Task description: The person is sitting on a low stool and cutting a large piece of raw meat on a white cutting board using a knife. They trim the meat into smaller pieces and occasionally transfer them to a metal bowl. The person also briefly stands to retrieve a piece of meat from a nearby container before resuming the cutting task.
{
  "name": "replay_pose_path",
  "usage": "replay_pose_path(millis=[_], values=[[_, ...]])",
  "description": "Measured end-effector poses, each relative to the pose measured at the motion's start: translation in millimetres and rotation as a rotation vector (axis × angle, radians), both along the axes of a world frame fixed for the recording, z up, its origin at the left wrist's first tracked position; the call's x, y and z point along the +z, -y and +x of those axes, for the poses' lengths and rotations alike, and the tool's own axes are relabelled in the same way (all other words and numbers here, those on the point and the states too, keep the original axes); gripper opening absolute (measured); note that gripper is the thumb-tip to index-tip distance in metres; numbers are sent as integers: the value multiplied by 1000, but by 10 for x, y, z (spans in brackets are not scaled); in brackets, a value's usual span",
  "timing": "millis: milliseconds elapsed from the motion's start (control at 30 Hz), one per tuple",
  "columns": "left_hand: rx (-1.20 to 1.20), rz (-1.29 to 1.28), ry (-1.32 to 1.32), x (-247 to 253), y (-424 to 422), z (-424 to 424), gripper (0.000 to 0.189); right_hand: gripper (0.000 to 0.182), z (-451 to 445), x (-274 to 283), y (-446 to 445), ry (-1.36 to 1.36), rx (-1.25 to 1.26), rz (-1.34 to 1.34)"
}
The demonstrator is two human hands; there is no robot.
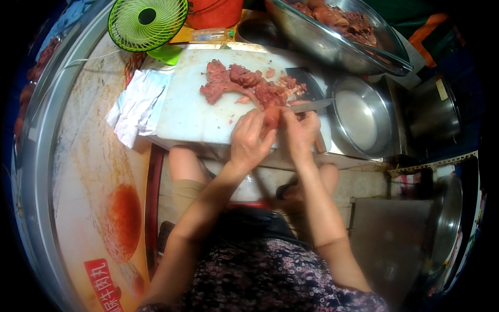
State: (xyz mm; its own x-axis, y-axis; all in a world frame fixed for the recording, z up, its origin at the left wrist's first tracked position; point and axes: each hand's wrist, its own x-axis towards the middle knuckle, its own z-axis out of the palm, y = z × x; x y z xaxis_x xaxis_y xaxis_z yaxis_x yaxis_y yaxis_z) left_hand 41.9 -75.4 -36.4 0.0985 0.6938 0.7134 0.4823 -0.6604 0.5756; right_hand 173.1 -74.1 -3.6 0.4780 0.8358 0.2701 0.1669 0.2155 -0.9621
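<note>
A large piece of reddish meat (249, 80) lies on the white cutting board (187, 117), with small scraps around it. Both of my hands are at its near end. My left hand (251, 136) grips a pinkish end of the meat between thumb and fingers. Close beside it, my right hand (300, 130) holds a small knife (314, 105), whose blade points right; its fingertips also touch the meat. The knife's handle is mostly hidden in the fingers. A cleaver with a broad dark blade (306, 84) lies flat on the board's right part, and its wooden handle (320, 142) shows beside my right wrist.
A metal bowl (362, 117) stands right of the board. Behind it, a large steel basin (323, 39) holds more meat. A green fan (148, 23), a red bucket (214, 13) and a plastic bottle (210, 35) stand or lie behind. Crumpled paper (138, 101) lies at the board's left.
</note>
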Motion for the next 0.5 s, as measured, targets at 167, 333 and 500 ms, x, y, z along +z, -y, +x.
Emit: replay_pose_path(millis=[167,333,500], values=[[16,-4,6,-13,1,22,34,15,-11,-39,-4,-1,36,41],[12,-6,6,-3,-2,2,35,15,-6,-48,6,143,-29,6],[21,-8,32,0,16,13,35,19,-4,-113,-11,20,-61,9]])
